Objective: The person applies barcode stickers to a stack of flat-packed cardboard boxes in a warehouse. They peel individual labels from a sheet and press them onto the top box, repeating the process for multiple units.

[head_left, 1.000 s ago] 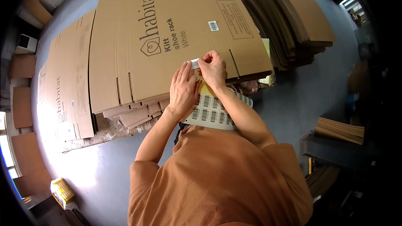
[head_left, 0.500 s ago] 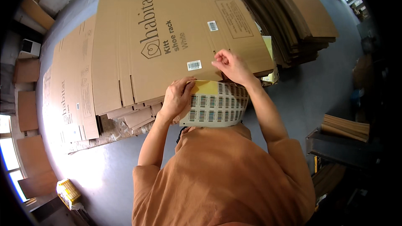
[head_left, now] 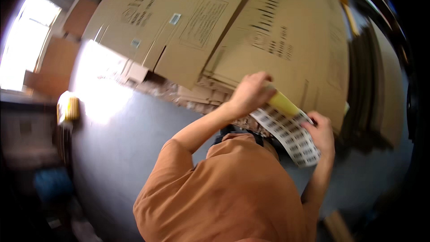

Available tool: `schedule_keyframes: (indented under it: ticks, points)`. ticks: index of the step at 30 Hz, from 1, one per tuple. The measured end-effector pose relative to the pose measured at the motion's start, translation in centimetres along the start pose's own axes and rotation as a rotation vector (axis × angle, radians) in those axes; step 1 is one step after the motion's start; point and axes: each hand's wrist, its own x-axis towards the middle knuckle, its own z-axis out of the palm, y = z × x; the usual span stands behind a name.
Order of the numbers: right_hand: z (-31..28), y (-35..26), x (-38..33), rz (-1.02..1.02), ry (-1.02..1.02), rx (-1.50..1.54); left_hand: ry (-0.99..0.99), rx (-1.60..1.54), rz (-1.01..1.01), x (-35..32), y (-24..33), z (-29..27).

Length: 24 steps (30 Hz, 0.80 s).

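The label sheet (head_left: 289,139) hangs between the person's two hands, its long axis slanting from beside the left hand down and rightward past the right. Left of and beyond the left hand (head_left: 254,92) lies one printed flat carton (head_left: 192,67); that hand is curled, pinching the sheet by its yellow bare part (head_left: 284,103). Directly beyond both hands spreads a second flat carton (head_left: 313,54). The right hand (head_left: 322,132), nearer the printed rows, has half-bent fingers at the sheet's right edge; blur hides whether they grip it.
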Motion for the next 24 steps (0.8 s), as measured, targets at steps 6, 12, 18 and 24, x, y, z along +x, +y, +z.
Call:
schedule_keyframes:
  ticks: [6, 12, 18, 24]
  points:
    - [-0.7, -0.9, 2.5, 0.003, -0.226, 0.088, -0.081, 0.39, 0.497, 0.1, 2.5, 3.1]
    - [-0.1, -2.0, 3.9, -0.093, -0.101, 0.074, -0.098, 0.483, 0.374, 0.9, 2.7, 3.8]
    - [1.3, -0.9, 3.8, -0.456, 0.235, -0.238, -0.294, 0.368, 0.129, 2.5, 2.4, 4.8]
    - [2.2, 0.4, 5.2, -0.794, 0.488, -0.503, -0.184, 0.265, -0.073, 3.6, 0.4, 6.4]
